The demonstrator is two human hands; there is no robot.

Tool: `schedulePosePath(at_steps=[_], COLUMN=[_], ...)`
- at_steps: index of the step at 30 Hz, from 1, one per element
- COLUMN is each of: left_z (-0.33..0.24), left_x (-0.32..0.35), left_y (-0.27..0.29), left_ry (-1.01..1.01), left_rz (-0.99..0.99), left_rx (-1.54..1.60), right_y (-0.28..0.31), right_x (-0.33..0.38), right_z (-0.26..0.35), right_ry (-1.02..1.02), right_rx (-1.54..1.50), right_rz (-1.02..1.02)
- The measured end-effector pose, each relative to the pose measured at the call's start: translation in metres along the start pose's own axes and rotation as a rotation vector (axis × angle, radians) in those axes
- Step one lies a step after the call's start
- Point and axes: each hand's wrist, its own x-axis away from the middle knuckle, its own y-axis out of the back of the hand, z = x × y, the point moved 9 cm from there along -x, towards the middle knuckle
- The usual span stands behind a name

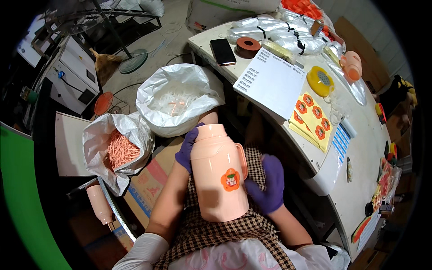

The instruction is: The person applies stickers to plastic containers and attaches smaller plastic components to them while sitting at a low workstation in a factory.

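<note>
A peach-pink thermos jug [219,198] rests on my lap against a checked apron, its handle on the right. On its front is a round orange flower-shaped sticker [231,180]. My left hand [186,150], in a purple glove, grips the jug at its upper left side, fingers partly hidden behind the neck. Beside the handle, my right hand [269,184], gloved too, is apart from the jug and slightly blurred. Its thumb stands away from the fingers, and nothing shows in it. Yellow sheets with similar orange stickers [310,119] lie on the table to the right.
The white table [288,146] holds a phone [222,51], a tape roll [247,47], a label sheet [272,81], a yellow tape dispenser [320,81] and plastic-wrapped bundles [270,29]. Left stand a sack of clear rings [146,96] and a sack of pink strips [122,150]. A pink body [99,203] sits lower left.
</note>
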Motion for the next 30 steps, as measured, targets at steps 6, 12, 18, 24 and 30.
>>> schedulePosePath(at_steps=[6, 12, 18, 24, 30], left_z=[-0.05, -0.061, -0.087, -0.07, -0.155], left_x=[0.004, 0.031, 0.002, 0.007, 0.036], left_y=[0.063, 0.013, -0.02, -0.106, -0.181], left_ry=[-0.403, -0.31, -0.337, -0.236, -1.016], left_rz=[-0.183, -0.241, -0.139, -0.121, -0.199], left_rx=[-1.106, -0.698, -1.04, -1.227, -1.247], right_y=[-0.035, 0.188, 0.34, 0.315, 0.189], right_x=[0.065, 0.057, 0.177, 0.138, -0.065], right_z=[-0.045, -0.108, -0.295, -0.289, -0.172], right_ry=[-0.378, -0.472, -0.952, -0.855, -0.295], right_rx=[-0.195, 0.307, 0.767, 0.824, 0.463], right_rz=[0.482, -0.218, -0.31, -0.143, -0.205])
